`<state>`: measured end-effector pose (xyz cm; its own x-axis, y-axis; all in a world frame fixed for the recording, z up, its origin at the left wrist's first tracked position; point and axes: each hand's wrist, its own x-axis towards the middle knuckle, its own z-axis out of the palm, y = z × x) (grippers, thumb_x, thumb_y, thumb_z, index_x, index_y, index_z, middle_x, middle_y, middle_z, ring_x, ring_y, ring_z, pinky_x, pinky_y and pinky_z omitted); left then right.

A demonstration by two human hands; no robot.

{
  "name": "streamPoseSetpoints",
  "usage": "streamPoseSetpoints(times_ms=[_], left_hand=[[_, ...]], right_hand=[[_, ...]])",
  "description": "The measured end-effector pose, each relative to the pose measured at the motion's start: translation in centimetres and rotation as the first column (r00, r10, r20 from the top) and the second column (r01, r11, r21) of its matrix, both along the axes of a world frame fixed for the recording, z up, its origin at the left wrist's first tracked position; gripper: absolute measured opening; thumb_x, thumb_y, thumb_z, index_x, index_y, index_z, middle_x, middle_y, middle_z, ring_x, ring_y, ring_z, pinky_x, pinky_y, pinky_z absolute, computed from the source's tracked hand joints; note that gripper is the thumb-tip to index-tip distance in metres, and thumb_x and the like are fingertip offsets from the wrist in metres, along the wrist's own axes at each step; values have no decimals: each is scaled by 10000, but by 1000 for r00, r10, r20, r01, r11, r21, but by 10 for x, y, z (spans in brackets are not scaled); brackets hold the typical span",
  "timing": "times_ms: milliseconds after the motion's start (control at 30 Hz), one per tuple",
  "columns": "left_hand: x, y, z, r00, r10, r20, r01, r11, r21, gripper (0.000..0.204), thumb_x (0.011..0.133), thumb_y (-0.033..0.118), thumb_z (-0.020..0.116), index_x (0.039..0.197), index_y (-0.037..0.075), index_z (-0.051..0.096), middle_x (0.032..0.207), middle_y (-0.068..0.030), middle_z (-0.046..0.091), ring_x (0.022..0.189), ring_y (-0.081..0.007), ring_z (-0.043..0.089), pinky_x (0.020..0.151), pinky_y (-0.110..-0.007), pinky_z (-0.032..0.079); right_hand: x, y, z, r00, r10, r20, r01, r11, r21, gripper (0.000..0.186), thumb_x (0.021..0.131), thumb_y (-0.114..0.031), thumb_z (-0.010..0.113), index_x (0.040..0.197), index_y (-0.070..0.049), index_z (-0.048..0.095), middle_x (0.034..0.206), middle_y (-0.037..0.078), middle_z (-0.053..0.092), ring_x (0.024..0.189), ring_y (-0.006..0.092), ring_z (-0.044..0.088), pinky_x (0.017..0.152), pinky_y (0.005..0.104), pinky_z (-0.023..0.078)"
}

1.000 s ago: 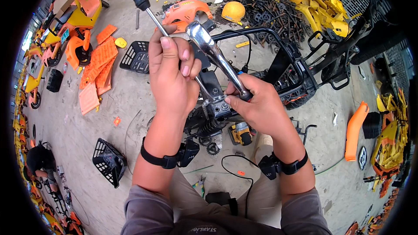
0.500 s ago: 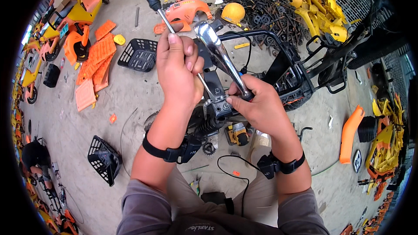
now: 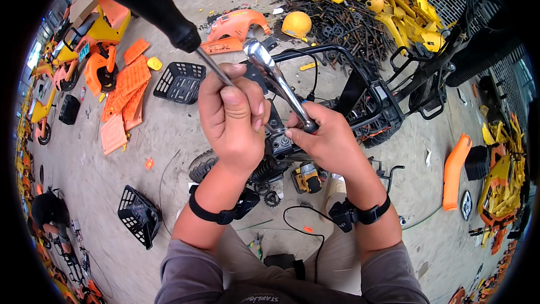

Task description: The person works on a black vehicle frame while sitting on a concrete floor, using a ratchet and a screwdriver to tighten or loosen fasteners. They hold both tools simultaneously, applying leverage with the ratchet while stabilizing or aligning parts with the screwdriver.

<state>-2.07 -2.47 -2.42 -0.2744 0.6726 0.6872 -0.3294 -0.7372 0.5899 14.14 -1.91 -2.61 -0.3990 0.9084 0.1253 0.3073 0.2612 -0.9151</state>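
Observation:
My left hand [image 3: 233, 121] is closed around the metal shaft of a long screwdriver, whose black handle [image 3: 149, 8] points up toward the far left. The shaft's lower end is mostly hidden behind my fingers. Beside it, a chrome ratchet wrench [image 3: 281, 83] leans with its head up and its handle end in my right hand [image 3: 329, 138]. My right thumb and fingertips touch or nearly touch a black metal bracket [image 3: 283, 145] with bolts on it. That bracket belongs to a partly stripped black scooter frame [image 3: 382, 90] in front of me.
A yellow power tool [image 3: 307, 178] sits on the floor below the frame. Black baskets [image 3: 179, 81] and orange panels [image 3: 125, 93] lie to the left. Dark metal parts [image 3: 349, 28] and yellow shells [image 3: 405, 0] are heaped at the back. Another person [image 3: 49, 211] crouches far left.
My left hand has turned and shifted slightly nearer, bringing the screwdriver's handle closer and larger in view. My right hand and the ratchet wrench stay almost in place.

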Motion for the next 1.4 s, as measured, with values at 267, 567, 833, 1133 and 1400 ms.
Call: streamPoseSetpoints(times_ms=[267,567,833,1133,1400], left_hand=[[2,15,12,995,-49,86,65,980,-188,276,1077,256,425,1269,69,492,747,8,428,549,-36,317,467,-185,253],[-2,28,11,972,4,236,84,929,-362,288,1077,228,425,1270,27,499,756,15,431,564,-23,319,463,-181,245],[-11,49,-7,914,21,405,214,823,-526,251,1076,220,427,1233,45,516,760,-2,452,556,-45,332,461,-203,263],[-4,24,11,955,-1,298,101,942,-320,293,1078,230,417,1282,32,490,749,13,442,553,-33,319,467,-197,243],[-28,1,36,927,-33,373,137,957,-255,259,1074,243,414,1206,45,517,707,27,370,533,-32,288,442,-186,239]], right_hand=[[3,2,-2,1000,-9,3,9,1000,-21,155,812,-35,726,916,-17,613,713,59,585,640,141,527,611,309,471],[0,3,2,999,-35,-2,34,996,-76,147,796,-34,739,898,-7,637,734,76,626,655,164,576,631,318,487],[0,4,0,999,-34,12,35,998,-57,143,792,-31,745,883,-6,637,753,83,637,672,169,589,643,317,491],[1,3,3,999,-28,33,30,999,-46,141,801,-42,743,884,-16,632,737,69,622,661,165,573,631,315,479],[2,1,-2,1000,-8,15,8,1000,-1,155,816,-55,736,915,-25,621,755,67,629,668,173,581,636,314,477]])
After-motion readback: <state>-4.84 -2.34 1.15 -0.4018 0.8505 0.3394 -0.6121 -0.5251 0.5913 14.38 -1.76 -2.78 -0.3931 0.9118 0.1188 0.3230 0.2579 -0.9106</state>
